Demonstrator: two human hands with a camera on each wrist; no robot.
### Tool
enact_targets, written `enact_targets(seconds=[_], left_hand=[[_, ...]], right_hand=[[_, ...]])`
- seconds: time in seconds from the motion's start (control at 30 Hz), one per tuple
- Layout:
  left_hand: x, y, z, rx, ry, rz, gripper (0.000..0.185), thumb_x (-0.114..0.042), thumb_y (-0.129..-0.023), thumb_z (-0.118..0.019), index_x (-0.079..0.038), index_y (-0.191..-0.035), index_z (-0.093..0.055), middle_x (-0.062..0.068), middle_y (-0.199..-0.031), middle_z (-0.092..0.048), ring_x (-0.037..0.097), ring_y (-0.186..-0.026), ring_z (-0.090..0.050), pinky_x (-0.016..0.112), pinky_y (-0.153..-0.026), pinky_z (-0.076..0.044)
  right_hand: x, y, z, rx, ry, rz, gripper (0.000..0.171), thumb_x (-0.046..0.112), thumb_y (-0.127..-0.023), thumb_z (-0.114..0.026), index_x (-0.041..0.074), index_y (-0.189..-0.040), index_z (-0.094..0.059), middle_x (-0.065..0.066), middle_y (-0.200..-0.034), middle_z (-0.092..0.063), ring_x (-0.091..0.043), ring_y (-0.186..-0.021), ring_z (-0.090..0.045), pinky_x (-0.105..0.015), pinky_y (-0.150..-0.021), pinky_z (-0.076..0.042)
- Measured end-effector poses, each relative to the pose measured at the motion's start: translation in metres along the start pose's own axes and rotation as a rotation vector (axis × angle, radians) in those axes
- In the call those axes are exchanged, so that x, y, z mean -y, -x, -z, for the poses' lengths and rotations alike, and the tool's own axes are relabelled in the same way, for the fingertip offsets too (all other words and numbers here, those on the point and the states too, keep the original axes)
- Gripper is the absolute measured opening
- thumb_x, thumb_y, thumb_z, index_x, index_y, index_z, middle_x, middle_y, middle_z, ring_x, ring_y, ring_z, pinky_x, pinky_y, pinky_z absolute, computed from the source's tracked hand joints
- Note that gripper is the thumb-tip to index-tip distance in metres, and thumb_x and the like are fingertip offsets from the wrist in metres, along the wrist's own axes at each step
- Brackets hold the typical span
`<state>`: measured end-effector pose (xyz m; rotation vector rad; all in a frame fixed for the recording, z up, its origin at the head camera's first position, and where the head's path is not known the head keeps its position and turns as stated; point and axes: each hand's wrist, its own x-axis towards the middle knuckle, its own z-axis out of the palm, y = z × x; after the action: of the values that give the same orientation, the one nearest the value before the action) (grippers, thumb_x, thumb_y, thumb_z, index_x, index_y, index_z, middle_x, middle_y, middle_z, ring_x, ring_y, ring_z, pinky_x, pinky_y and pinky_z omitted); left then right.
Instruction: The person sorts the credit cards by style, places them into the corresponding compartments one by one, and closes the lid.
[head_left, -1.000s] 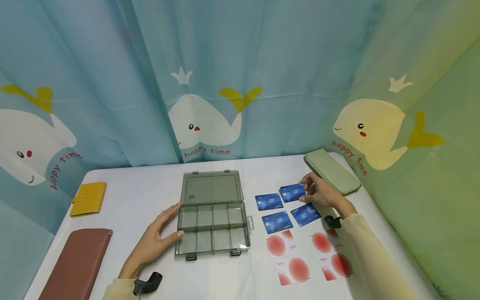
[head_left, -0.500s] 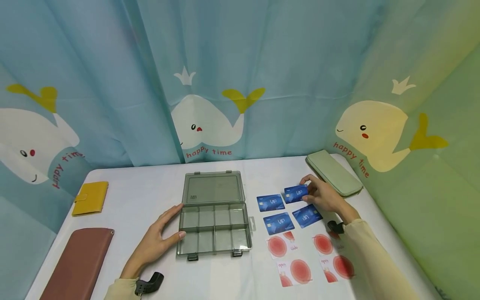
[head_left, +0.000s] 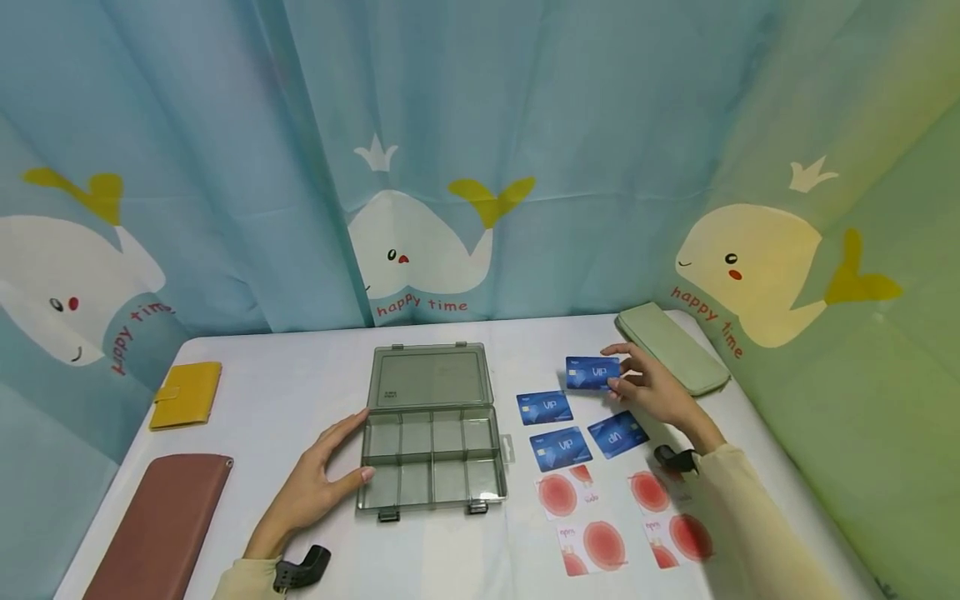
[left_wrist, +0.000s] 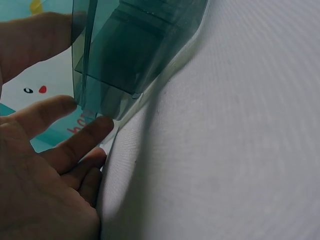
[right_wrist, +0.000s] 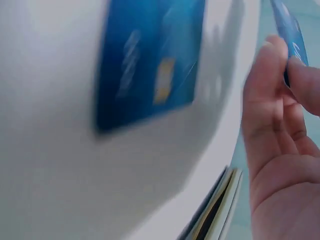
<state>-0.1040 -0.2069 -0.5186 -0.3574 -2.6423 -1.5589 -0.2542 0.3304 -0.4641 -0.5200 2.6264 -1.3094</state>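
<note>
Between thumb and fingers, my right hand pinches a blue VIP card, raised a little above the table. In the right wrist view the pinched card is seen nearly edge-on. Below it lie several more blue cards; the nearest is a card turned upside down. My left hand has its fingers spread and touches the left side of a clear grey compartment box, whose lid lies folded back. The left wrist view shows the fingertips against the box wall.
Several red-and-white cards lie in front of the blue ones. A green wallet lies at the back right. On the left are a yellow wallet and a brown wallet. A whale-print curtain hangs behind the table.
My right hand has lifted the blue card off the table, up and away from the other blue cards. The left hand stays at the box. The head view has shifted slightly.
</note>
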Motion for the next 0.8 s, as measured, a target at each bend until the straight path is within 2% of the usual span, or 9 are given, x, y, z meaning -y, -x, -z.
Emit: enact_targets(seconds=[0.13, 0.33, 0.53, 0.8], left_hand=[[0.0, 0.001, 0.001, 0.009, 0.001, -0.01, 0.079, -0.024, -0.093, -0.082, -0.017, -0.162, -0.045, 0.015, -0.165, -0.044, 0.048, -0.153, -0.036, 0.077, -0.115, -0.026], [0.003, 0.002, 0.003, 0.04, -0.005, -0.021, 0.085, -0.025, -0.091, -0.083, -0.018, -0.165, -0.041, 0.017, -0.167, -0.04, 0.05, -0.154, -0.033, 0.077, -0.115, -0.026], [0.006, 0.002, 0.005, 0.061, -0.012, -0.057, 0.09, -0.024, -0.09, -0.084, -0.016, -0.166, -0.037, 0.018, -0.168, -0.038, 0.051, -0.154, -0.032, 0.077, -0.114, -0.026], [0.007, 0.002, 0.006, 0.08, -0.014, -0.071, 0.094, -0.024, -0.088, -0.085, -0.013, -0.167, -0.036, 0.019, -0.169, -0.037, 0.052, -0.154, -0.031, 0.078, -0.113, -0.027]], right_hand=[[0.005, -0.006, -0.006, -0.026, -0.067, 0.023, 0.044, -0.001, -0.103, -0.064, 0.001, -0.146, -0.054, -0.025, -0.105, -0.057, -0.018, -0.08, -0.07, -0.027, -0.073, -0.061], [0.021, -0.013, -0.018, -0.005, -0.162, 0.023, 0.052, -0.002, -0.098, -0.071, -0.002, -0.147, -0.055, -0.025, -0.108, -0.059, -0.016, -0.082, -0.073, -0.03, -0.077, -0.063], [0.039, -0.02, -0.032, 0.029, -0.144, 0.024, 0.058, 0.004, -0.093, -0.079, -0.001, -0.147, -0.058, -0.022, -0.107, -0.06, -0.014, -0.085, -0.065, -0.021, -0.078, -0.058], [0.066, -0.026, -0.055, 0.102, -0.172, 0.075, 0.059, 0.002, -0.09, -0.082, 0.001, -0.145, -0.06, -0.016, -0.103, -0.06, -0.018, -0.088, -0.061, -0.021, -0.077, -0.056]])
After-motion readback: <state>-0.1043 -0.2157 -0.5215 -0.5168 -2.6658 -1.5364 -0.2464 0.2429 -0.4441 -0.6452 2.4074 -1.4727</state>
